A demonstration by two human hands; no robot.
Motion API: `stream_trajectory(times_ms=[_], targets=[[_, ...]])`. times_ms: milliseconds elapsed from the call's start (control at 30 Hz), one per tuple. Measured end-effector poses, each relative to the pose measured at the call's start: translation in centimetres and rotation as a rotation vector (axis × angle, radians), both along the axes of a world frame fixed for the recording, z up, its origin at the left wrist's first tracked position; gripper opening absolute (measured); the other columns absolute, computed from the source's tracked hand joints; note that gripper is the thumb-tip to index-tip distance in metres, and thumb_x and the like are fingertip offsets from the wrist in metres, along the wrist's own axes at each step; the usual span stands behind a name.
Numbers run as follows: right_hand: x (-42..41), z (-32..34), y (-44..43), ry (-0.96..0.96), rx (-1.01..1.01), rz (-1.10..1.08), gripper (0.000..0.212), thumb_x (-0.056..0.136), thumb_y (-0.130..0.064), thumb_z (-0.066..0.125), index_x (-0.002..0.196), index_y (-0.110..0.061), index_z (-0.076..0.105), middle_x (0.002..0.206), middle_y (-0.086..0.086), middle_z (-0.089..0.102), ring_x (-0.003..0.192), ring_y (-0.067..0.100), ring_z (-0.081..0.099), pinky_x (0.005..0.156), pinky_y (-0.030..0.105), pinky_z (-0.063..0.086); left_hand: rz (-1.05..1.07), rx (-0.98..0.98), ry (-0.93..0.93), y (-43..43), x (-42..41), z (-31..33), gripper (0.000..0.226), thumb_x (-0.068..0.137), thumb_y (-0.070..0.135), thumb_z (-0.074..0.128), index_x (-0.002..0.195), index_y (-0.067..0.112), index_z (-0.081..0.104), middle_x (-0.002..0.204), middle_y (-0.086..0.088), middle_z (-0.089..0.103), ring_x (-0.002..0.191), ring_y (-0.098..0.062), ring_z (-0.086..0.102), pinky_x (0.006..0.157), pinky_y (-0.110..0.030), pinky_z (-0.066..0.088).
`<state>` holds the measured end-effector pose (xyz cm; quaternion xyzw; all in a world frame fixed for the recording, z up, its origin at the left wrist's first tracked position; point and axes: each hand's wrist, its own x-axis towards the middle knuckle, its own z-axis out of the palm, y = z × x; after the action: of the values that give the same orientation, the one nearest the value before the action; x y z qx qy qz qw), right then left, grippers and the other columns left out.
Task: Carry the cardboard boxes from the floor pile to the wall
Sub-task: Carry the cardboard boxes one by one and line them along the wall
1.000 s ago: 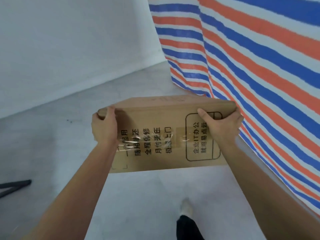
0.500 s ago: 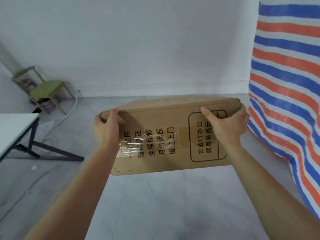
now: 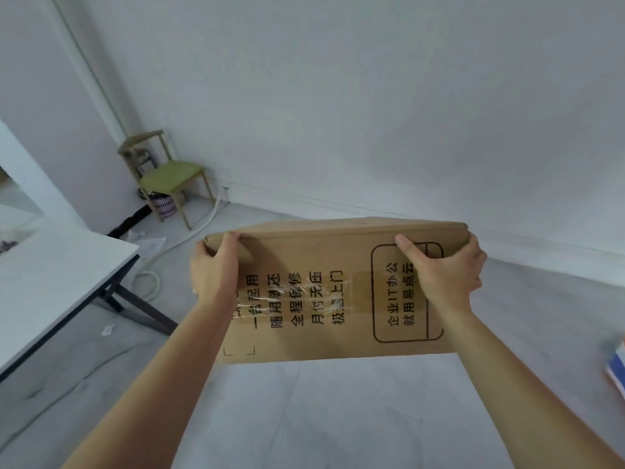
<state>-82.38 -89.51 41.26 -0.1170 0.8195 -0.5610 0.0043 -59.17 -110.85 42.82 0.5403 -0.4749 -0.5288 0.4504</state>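
Observation:
I hold a flat brown cardboard box [image 3: 338,265] with black printed characters and clear tape in front of me, above the grey floor. My left hand [image 3: 213,269] grips its left end, thumb over the top edge. My right hand [image 3: 443,269] grips the right end, thumb on the printed face and fingers round the far side. The white wall [image 3: 372,113] stands straight ahead, beyond the box.
A white table [image 3: 50,282] with dark legs stands at the left. A green-seated chair [image 3: 169,177] sits in the far left corner, with a white cable [image 3: 176,242] on the floor nearby. A strip of striped tarp [image 3: 617,367] shows at the right edge.
The view has swung left: the striped tarp slid almost out of sight at the right, and the table, chair and white wall came into view. Both hands kept their grip on the box.

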Motion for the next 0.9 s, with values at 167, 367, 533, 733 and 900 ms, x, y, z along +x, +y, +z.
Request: stream_trajectory(times_ms=[167, 367, 533, 733, 900], targets=[[-6.1, -0.7, -8.7, 0.002, 0.013, -0.046, 0.127, 0.053, -0.076, 0.082, 0.150, -0.015, 0.028, 0.146, 0.007, 0.037, 0.138, 0.031, 0.037, 0.119, 0.054, 0.020, -0.039, -0.017, -0.027, -9.5, -7.0, -0.4, 0.034, 0.070, 0.059, 0.064, 0.088, 0.031, 0.058, 0.094, 0.005, 0.064, 0.095, -0.023, 0.060, 0.097, -0.053, 0.048], [-16.9, -3.1, -21.7, -0.018, 0.004, -0.056, 0.128, 0.051, -0.077, 0.082, 0.149, -0.014, 0.030, 0.145, 0.007, 0.039, 0.137, 0.031, 0.038, 0.118, 0.056, 0.023, -0.043, -0.021, -0.056, -22.0, -17.6, -2.8, 0.042, 0.067, 0.061, 0.064, 0.093, 0.028, 0.061, 0.095, 0.004, 0.066, 0.094, -0.022, 0.061, 0.095, -0.052, 0.050], [-23.0, -2.7, -33.4, -0.069, 0.021, 0.020, 0.127, 0.053, -0.076, 0.082, 0.150, -0.014, 0.029, 0.146, 0.007, 0.038, 0.138, 0.033, 0.037, 0.118, 0.057, 0.024, 0.013, -0.017, -0.120, -31.9, -22.4, -2.4, 0.038, 0.076, 0.055, 0.063, 0.100, 0.026, 0.059, 0.100, 0.002, 0.064, 0.095, -0.020, 0.060, 0.094, -0.050, 0.050], [-25.6, -1.5, -49.0, -0.058, 0.056, 0.164, 0.127, 0.052, -0.077, 0.081, 0.150, -0.017, 0.029, 0.146, 0.007, 0.038, 0.137, 0.032, 0.036, 0.117, 0.058, 0.026, 0.131, 0.017, -0.146, -44.2, -22.5, -2.6, 0.029, 0.081, 0.055, 0.062, 0.096, 0.031, 0.056, 0.097, 0.006, 0.063, 0.092, -0.015, 0.060, 0.094, -0.047, 0.050], [-25.5, -3.2, -63.5, -0.051, 0.054, 0.221, 0.123, 0.055, -0.075, 0.081, 0.150, -0.016, 0.030, 0.146, 0.007, 0.038, 0.137, 0.032, 0.036, 0.117, 0.057, 0.026, 0.189, 0.051, -0.154, -56.9, -21.1, -4.8, 0.042, 0.074, 0.062, 0.062, 0.102, 0.032, 0.056, 0.103, 0.003, 0.064, 0.099, -0.022, 0.060, 0.095, -0.051, 0.049]])
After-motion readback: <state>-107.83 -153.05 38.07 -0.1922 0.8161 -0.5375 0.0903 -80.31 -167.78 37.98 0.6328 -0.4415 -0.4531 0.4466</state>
